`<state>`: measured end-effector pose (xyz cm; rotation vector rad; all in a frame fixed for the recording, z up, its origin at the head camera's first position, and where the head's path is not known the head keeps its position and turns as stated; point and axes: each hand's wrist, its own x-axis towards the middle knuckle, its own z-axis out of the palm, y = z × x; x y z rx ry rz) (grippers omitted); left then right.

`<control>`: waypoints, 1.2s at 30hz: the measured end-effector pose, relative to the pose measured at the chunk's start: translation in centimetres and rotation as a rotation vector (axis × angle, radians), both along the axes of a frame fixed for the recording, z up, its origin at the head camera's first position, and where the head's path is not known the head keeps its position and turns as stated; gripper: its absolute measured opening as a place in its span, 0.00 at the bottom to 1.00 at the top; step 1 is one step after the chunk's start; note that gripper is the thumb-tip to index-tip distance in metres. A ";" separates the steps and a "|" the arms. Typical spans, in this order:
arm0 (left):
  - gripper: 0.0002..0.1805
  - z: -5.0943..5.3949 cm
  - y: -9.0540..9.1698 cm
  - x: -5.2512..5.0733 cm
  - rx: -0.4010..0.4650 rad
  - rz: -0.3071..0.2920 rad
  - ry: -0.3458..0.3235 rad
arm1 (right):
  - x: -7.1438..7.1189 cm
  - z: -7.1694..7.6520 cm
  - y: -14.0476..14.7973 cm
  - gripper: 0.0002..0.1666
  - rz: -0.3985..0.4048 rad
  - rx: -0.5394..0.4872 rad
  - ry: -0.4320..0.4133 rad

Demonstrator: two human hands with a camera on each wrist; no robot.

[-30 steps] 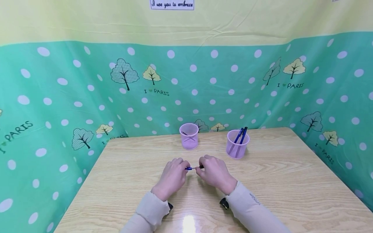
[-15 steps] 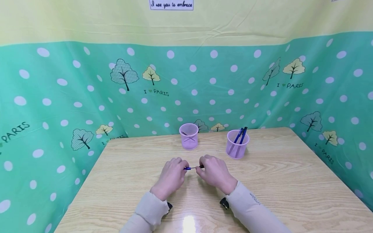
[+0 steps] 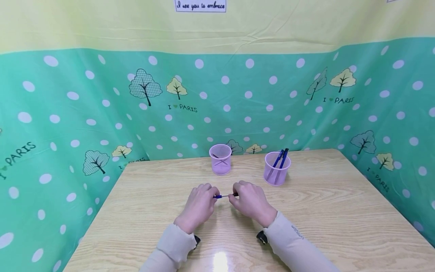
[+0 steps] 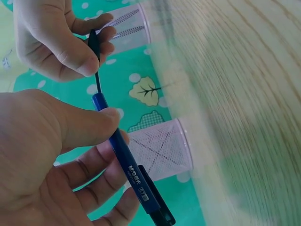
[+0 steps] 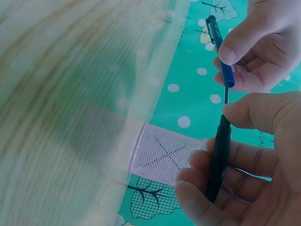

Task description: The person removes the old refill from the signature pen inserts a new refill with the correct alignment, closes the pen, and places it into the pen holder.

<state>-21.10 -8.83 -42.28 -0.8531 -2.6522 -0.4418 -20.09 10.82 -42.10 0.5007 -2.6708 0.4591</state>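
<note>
My left hand (image 3: 198,204) pinches the blue pen barrel (image 4: 129,162), which has a black clip, between thumb and fingers. Opposite it, my right hand (image 3: 252,201) grips the pen's black ribbed grip section (image 5: 219,157). A thin refill (image 5: 226,95) bridges the gap between the two pen parts, so they stand apart in one line. Both hands are held above the table, partly hiding the ends of the pen in the head view.
Behind the hands stands a pink mesh cup (image 3: 221,164) with a dark thin item inside. To its right, another pink mesh cup (image 3: 276,174) holds blue pens (image 3: 279,158). A polka-dot curtain (image 3: 190,94) hangs behind the wooden table (image 3: 153,196).
My left hand has drawn slightly to the left with the blue barrel, and more of the refill shows between the pen parts. The right hand has stayed almost still.
</note>
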 end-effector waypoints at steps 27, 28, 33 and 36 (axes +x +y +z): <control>0.07 0.5 -0.3 0.0 0.016 -0.004 -0.036 | -0.1 0.0 0.2 0.10 -0.015 -0.002 0.011; 0.07 0.5 -0.4 0.0 0.015 -0.004 -0.032 | -0.1 0.1 0.2 0.10 -0.014 -0.003 0.010; 0.08 0.4 -0.5 -0.1 0.011 -0.004 -0.018 | -0.1 0.2 0.3 0.10 -0.013 -0.010 0.001; 0.08 0.4 -0.6 -0.1 0.015 -0.004 -0.015 | -0.1 0.2 0.3 0.10 -0.018 -0.007 -0.004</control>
